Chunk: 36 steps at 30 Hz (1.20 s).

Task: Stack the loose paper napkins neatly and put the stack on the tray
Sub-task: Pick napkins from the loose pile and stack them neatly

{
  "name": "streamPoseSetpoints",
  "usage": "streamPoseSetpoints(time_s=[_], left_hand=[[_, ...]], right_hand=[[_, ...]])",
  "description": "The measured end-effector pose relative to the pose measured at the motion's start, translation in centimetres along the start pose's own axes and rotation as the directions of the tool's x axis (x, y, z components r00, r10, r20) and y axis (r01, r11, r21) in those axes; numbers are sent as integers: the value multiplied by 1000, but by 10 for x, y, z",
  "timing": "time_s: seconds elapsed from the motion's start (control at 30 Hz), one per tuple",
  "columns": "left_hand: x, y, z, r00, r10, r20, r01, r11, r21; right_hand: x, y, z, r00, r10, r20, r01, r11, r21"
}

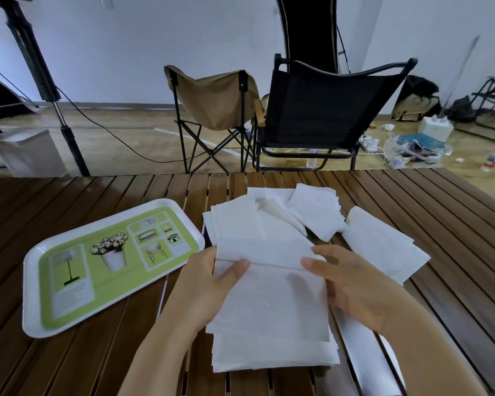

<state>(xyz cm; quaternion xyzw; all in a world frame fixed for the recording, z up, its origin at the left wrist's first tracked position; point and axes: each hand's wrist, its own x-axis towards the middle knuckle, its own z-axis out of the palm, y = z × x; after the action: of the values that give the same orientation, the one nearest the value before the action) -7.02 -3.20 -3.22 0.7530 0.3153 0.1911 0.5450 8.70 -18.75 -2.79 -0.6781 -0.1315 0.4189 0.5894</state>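
Mid-stacking, nothing on the tray (32,284) yet; it sits well left of the left fingers, bare.

Left hand (212,284): thumb on top of the napkin (269,278), pinching its left edge; other fingers are under the paper, can't tell how they lie.

The napkin is held between both hands over the near stack (272,352), roughly lined up with it.

Right hand (355,290): thumb on top at the right edge, same pinch; fingers below hidden.

Beyond the fingertips: loose napkins (312,215) fanned and overlapping, one more (383,247) just right of the right thumb.

Next, by my read: lay this one square on the stack, then gather the far ones.

Can't count sheets in stack or pile. Stack's right edge blurs into a pale slat gap.
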Motion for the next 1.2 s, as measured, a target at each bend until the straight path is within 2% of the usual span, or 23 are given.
streamPoseSetpoints(time_s=[0.2, 0.27, 0.4, 0.6, 0.73, 0.87, 1.03, 1.2], left_hand=[[-1, -5, 0, 995, -70, -69, 68, 997, -21], [-2, -5, -1, 997, -53, -63, 50, 998, -45], [-2, -4, -3, 998, 37, -55, -33, 997, 64], [1, -12, -6, 994, 33, -101, -22, 994, 110], [1, -13, -8, 986, 67, -151, -35, 978, 205], [0, -7, -9, 984, 116, -135, -80, 966, 247], [0, -4, -9, 993, 14, -113, 6, 986, 167], [1, -17, -7, 981, -194, -10, 192, 958, 215]], right_hand=[[-2, -4, 2, 977, -196, -80, 183, 971, -152], [-3, -6, 2, 967, -237, -89, 215, 955, -205], [-4, -7, 2, 955, -278, -104, 251, 942, -221], [-5, -6, 0, 918, -357, -173, 290, 901, -322], [-3, -5, 0, 904, -386, -185, 291, 872, -394], [-3, -6, -2, 884, -425, -194, 300, 835, -461], [-6, -7, -6, 918, -364, -156, 267, 860, -435], [-1, 5, -8, 986, -118, -120, 50, 885, -463]])
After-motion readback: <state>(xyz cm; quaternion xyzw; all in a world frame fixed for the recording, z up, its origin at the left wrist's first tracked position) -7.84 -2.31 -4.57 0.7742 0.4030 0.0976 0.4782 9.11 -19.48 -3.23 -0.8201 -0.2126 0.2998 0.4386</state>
